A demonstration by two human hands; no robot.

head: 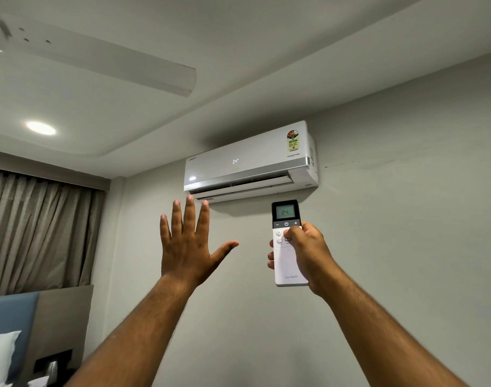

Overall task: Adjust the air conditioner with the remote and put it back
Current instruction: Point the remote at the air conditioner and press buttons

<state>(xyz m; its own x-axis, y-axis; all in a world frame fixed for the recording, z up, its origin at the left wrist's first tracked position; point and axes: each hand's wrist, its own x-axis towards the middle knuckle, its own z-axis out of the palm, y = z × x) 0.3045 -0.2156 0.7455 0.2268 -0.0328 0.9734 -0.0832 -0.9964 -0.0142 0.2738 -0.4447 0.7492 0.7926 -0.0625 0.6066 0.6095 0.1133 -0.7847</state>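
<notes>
A white wall-mounted air conditioner (250,163) hangs high on the grey wall, its front showing 24 and its lower flap open. My right hand (308,255) is raised below it, gripping a white remote (289,263) with a dark top; the remote's screen reads 24 and my thumb rests on its upper buttons. My left hand (190,244) is held up to the left of the remote, just under the unit's left end, palm toward the wall, fingers spread and holding nothing.
A white ceiling fan blade (104,62) crosses the upper left, with a lit ceiling light (41,128) beneath it. Brown curtains (38,233) hang at the left. A blue headboard (10,314), a white pillow (1,356) and a dark bedside niche (53,364) sit at the lower left.
</notes>
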